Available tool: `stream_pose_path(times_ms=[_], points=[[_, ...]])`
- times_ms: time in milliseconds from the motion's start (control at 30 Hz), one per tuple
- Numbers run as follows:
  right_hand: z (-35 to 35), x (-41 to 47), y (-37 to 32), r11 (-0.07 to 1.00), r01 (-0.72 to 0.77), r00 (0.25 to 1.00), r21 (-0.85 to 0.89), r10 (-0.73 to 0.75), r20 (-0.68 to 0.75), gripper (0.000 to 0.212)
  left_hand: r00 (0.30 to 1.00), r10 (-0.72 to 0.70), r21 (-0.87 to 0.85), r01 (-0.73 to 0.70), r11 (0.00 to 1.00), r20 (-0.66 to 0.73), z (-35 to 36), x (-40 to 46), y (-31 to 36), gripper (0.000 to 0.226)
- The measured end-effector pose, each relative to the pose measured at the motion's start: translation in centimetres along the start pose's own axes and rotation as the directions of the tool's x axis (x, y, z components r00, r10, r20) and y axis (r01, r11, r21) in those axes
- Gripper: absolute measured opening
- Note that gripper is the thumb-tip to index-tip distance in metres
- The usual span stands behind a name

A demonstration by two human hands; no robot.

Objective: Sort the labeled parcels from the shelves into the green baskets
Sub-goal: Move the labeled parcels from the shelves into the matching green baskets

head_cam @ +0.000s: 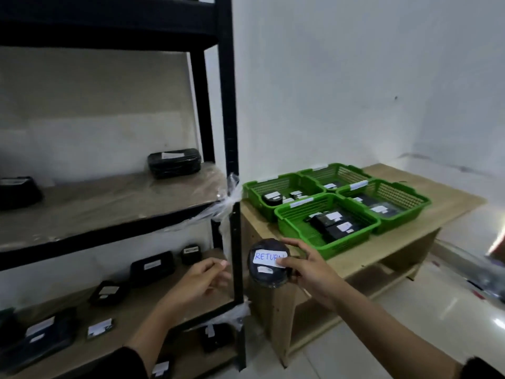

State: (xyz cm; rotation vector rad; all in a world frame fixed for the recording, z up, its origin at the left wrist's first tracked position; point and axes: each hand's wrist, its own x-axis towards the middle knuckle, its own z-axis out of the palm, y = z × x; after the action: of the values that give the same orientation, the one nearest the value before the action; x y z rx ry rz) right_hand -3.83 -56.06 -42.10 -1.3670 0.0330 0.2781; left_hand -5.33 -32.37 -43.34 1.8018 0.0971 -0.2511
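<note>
**Round "RETURN" parcel in hand, baskets just ahead**

So the right hand (pixel 308 269) is gripping a round black plastic-wrapped parcel (pixel 269 265) with a white handwritten "RETURN" label (pixel 269 259), fingers curling over its top and right rim, thumb underneath. It's hanging in the air just past the black metal shelf post (pixel 232 187), which is standing between the two hands. The left hand (pixel 202 277) is hovering relaxed and loosely spread, holding nothing.

Handling guess: it's looking light and fairly rigid, like a tub, but that glossy wrap is probably making it slippery, so holding across the rim on both sides seems smarter than pinching the label.

Counting: four green slotted plastic baskets (pixel 284 214) are sitting in a two-by-two block up and right of the right hand, on a light wooden table (pixel 448 203), each already holding black parcels. Shelves left of the left hand are showing around ten more black labeled parcels (pixel 175 162), though some are too dark to count properly.
</note>
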Motion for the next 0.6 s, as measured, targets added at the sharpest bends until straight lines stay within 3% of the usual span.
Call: stream_pose_path(times_ms=[267,600], points=[[-14.4,-0.2,-4.7,0.999,0.046,0.983,0.019,-0.042,-0.179,0.038,0.998,0.029,-0.018,-0.028,0.999,0.062,12.4,7.7,5.0,0.018],[-29.3,2.8,-10.0,0.998,0.017,0.976,-0.062,-0.029,-0.214,0.033,0.998,-0.008,-0.044,0.01,0.999,0.056,24.1,14.5,7.3,0.015]])
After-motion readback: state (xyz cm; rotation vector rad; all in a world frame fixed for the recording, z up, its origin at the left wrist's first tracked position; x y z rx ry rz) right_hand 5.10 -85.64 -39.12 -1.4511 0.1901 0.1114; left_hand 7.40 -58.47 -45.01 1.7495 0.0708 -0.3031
